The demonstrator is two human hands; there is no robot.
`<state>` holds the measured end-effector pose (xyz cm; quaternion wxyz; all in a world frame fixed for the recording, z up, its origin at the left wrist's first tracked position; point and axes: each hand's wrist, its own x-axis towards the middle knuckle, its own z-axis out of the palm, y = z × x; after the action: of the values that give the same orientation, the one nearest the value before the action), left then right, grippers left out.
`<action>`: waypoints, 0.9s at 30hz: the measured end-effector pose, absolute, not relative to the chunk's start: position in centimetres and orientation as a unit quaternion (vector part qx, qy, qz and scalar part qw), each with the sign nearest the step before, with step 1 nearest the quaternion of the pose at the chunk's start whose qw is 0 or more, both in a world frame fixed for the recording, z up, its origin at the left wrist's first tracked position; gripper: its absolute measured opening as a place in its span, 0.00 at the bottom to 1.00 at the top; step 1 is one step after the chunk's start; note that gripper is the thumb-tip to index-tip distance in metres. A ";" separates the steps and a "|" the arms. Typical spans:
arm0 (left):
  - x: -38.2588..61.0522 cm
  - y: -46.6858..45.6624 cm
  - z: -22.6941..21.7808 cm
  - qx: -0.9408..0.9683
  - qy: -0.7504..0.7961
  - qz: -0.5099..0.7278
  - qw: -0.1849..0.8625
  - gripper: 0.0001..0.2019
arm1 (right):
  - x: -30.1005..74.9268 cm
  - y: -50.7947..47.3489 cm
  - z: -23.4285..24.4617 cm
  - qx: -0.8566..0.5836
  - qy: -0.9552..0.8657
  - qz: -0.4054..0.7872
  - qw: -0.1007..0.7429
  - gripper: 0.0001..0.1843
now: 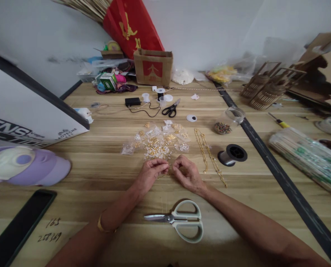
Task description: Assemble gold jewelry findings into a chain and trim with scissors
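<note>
My left hand is closed, with thumb and forefinger pinched together at the near edge of a pile of clear and gold beads. Close beside it, my right hand is also curled into a pinch. Whatever lies between the fingertips is too small to make out. A short bit of gold beading shows on the table just under the fingers. Two gold beaded chains lie to the right of my right hand. White-handled scissors rest on the table between my forearms.
Right of the chains lies a spool of thin line, with a jar of mixed beads behind it. Black scissors lie farther back. A phone and a purple-and-white object are at the left, bundled sticks at the right.
</note>
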<state>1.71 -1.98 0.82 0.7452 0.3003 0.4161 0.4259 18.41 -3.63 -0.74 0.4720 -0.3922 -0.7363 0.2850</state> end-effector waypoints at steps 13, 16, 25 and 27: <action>1.7 -2.0 0.6 0.303 0.410 0.428 0.746 0.11 | 18.3 -3.6 -0.9 -0.387 -0.743 0.277 0.470 0.04; 1.7 -2.0 0.7 0.302 0.414 0.425 0.746 0.11 | 18.3 -3.6 -0.9 -0.388 -0.742 0.279 0.471 0.04; 1.8 -2.0 0.7 0.306 0.409 0.425 0.748 0.11 | 18.3 -3.6 -0.8 -0.387 -0.743 0.279 0.469 0.04; 1.8 -2.0 0.6 0.305 0.409 0.426 0.747 0.11 | 18.3 -3.6 -0.9 -0.387 -0.743 0.279 0.470 0.04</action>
<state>1.83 -2.01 0.63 0.7469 0.3052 0.4092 0.4260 18.33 -3.58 -0.86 0.4696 -0.3866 -0.7431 0.2790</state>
